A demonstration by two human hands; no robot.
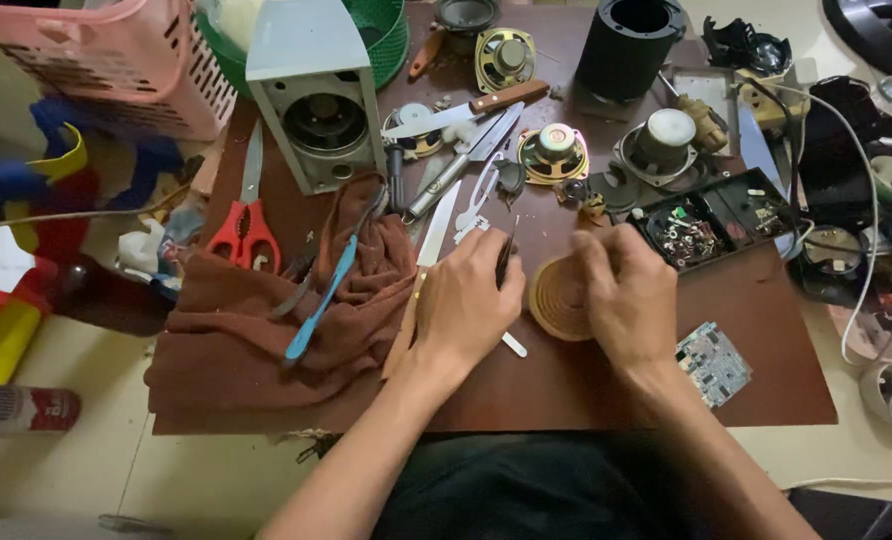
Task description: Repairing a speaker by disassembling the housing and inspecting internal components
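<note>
- Pinched in the left hand [464, 300] is a thin dark tool [506, 255], fingers closed round its shaft.
- Its long axis runs nearly upright in the view, tilted slightly, one end pointing away from the person towards the far side of the table [586, 385]; the lower end is hidden in the grip.
- Right hand [626, 295] presses closed fingers onto the far edge of a tan ribbed disc [558, 298], which lies flat on the brown table between both hands.
- That disc is round, with concentric ridges; its right part is covered by the hand.
- Just left lie a brown cloth [266, 340] with a blue-handled tool [321, 300], and a green circuit board [714, 362] sits right of the wrist.
</note>
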